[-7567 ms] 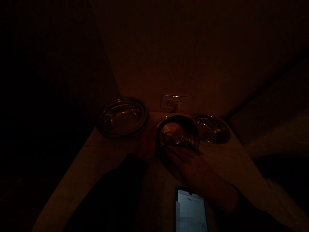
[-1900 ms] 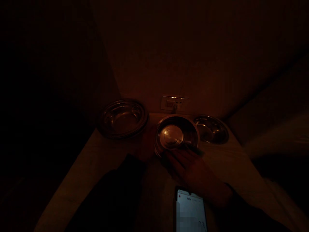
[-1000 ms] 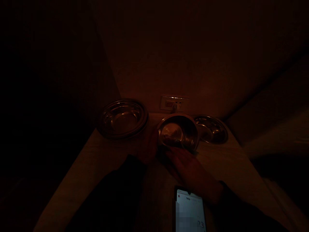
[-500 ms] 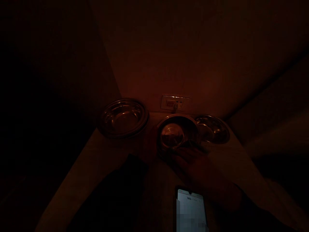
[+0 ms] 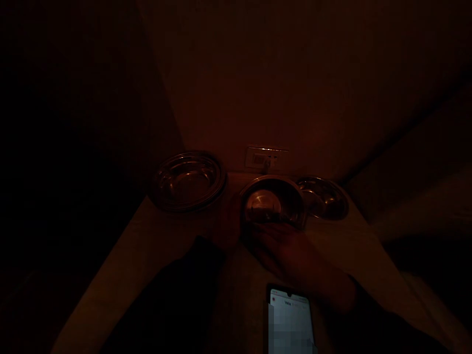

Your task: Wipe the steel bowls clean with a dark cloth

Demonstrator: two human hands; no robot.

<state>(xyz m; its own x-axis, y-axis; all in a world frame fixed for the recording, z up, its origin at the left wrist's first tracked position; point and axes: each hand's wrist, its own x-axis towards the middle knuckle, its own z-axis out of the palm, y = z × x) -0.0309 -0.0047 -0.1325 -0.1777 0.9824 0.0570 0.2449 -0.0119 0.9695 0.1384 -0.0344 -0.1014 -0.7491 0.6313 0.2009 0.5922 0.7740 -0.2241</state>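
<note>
In very dim light, a deep metal bowl (image 5: 263,201) stands in the middle of the table against the wall. My left hand (image 5: 228,223) is closed at the bowl's left side, its fingertips lost in the dark. My right hand (image 5: 283,243) reaches over the near rim, fingers close together and bent down toward the inside. Something dark lies under those fingers, too dim to name. A lit smartphone (image 5: 291,319) lies on the table just below my right wrist.
Stacked wide metal dishes (image 5: 190,182) stand at the left rear of the table (image 5: 121,265). Another shiny metal dish (image 5: 326,199) is at the right, close to the bowl. Behind the bowl is a wall socket (image 5: 266,157) with a plug in it.
My right hand has shifted slightly left along the near rim, and its fingers look closer together. The left hand and the bowl stay in place.
</note>
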